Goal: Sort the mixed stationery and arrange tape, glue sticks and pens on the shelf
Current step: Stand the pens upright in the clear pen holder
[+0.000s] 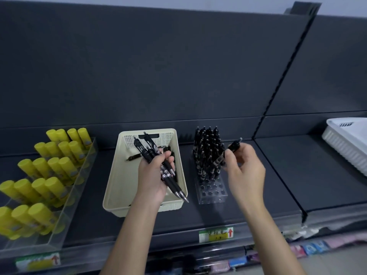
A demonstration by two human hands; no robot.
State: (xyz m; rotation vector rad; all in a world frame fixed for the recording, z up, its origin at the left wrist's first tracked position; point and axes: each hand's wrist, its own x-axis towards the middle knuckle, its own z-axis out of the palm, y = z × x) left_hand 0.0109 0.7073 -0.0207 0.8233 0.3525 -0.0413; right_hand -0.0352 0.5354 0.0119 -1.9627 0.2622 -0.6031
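Observation:
My left hand (154, 175) grips a bundle of black pens (153, 153) over the cream basket (113, 187), tips pointing down to the right. A few loose pens lie in the basket behind the hand. My right hand (245, 171) pinches a single black pen (228, 152), tilted, beside the clear pen holder (211, 192). Several black pens (207, 149) stand upright in the holder's back rows; its front holes show bare. Yellow glue sticks (47, 171) stand in rows in a clear tray on the left.
A dark grey shelf (278, 185) carries everything, with a back panel behind. A white plastic tray (349, 143) sits at the far right. Price labels (216, 234) hang on the front edge. Coloured packets show on the lower shelf at the bottom right.

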